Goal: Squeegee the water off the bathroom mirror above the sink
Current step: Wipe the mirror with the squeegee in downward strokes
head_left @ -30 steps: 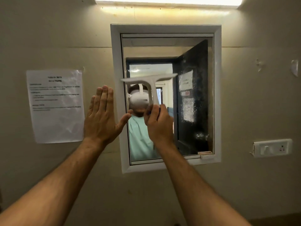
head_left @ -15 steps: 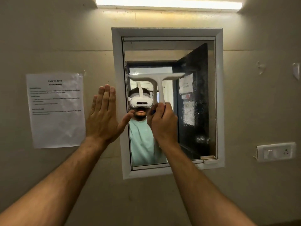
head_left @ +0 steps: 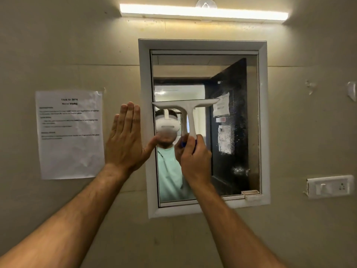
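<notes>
Two bare forearms reach up from the lower corners of the view toward the wall. The right hand (head_left: 195,159) is wrapped in a fist around the lower end of the handle of a white squeegee (head_left: 188,111), with a bit of blue showing just above the curled fingers. The left hand (head_left: 125,140) holds nothing: it is flat and spread, fingers together and pointing up, palm toward the wall beside the mirror's left frame, the thumb reaching across the frame onto the glass edge. Whether the palm actually touches the wall cannot be told.

The squeegee stands upright, its wide blade head level across the left and middle part of the mirror (head_left: 251,132), about halfway up the glass. The mirror sits in a pale frame (head_left: 144,78) set into the beige wall. The right part of the glass, where a dark door is reflected, shows specks and streaks of water.

A printed sheet of paper (head_left: 70,134) hangs on the wall left of the mirror. A white switch plate (head_left: 330,187) is on the right, and a lit tube light (head_left: 202,13) runs above.
</notes>
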`<state>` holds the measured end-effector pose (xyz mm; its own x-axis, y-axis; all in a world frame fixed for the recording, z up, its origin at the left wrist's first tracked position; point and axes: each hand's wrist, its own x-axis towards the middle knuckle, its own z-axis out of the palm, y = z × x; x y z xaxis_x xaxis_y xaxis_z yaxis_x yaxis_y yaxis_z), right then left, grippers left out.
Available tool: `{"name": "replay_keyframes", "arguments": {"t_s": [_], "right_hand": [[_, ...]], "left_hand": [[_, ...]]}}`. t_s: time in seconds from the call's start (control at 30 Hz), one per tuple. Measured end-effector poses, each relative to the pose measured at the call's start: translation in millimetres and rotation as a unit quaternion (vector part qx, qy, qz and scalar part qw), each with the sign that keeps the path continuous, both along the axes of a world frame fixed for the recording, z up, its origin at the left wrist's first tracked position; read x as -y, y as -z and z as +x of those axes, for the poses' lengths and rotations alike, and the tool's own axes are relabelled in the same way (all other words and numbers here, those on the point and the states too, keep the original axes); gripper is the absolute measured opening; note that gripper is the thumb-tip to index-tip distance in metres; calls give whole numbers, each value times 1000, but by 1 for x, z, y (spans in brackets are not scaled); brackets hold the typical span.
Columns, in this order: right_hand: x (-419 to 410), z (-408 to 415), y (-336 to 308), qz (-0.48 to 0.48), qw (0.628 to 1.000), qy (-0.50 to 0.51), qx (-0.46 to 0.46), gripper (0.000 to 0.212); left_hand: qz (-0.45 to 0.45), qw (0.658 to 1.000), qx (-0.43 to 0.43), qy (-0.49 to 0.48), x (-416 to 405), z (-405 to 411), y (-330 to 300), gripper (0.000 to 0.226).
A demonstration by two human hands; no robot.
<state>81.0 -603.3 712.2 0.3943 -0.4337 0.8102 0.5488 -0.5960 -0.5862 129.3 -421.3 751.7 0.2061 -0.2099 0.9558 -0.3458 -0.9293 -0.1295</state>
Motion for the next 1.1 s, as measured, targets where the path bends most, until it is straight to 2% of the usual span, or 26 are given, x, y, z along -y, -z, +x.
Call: {"name": "replay_keyframes", "arguments": {"t_s": [0.13, 0.27, 0.4, 0.53, 0.6, 0.73, 0.9, 1.0, 1.1], "right_hand": [[-1, -1, -27, 16, 999, -12, 41, 37], [-3, 2, -51, 18, 999, -16, 29, 36], [-3, 2, -11, 10, 1000, -6, -9, 34], [-3, -3, 53, 13, 1000, 3, -27, 22], [-4, -8, 70, 15, 999, 9, -30, 24], [-5, -17, 48, 21, 1000, 17, -13, 29], [-8, -24, 1, 22, 1000, 11, -16, 23], [-4, -23, 26, 6, 999, -3, -42, 21], [-3, -24, 79, 10, 997, -36, -66, 32]], "left_hand": [[-3, 1000, 4, 3, 2, 2, -1, 100], [-5, 1000, -3, 8, 4, 4, 3, 102], [-6, 1000, -8, 16, 1, 3, 12, 100], [3, 1000, -20, 21, -4, -5, 18, 100], [6, 999, -27, 27, -5, -11, 18, 100], [13, 999, -33, 33, -4, -20, 19, 100], [15, 998, -34, 49, 3, -25, 24, 100], [9, 998, -36, 48, 11, -26, 29, 101], [3, 998, -43, 40, 18, -27, 35, 102]]}}
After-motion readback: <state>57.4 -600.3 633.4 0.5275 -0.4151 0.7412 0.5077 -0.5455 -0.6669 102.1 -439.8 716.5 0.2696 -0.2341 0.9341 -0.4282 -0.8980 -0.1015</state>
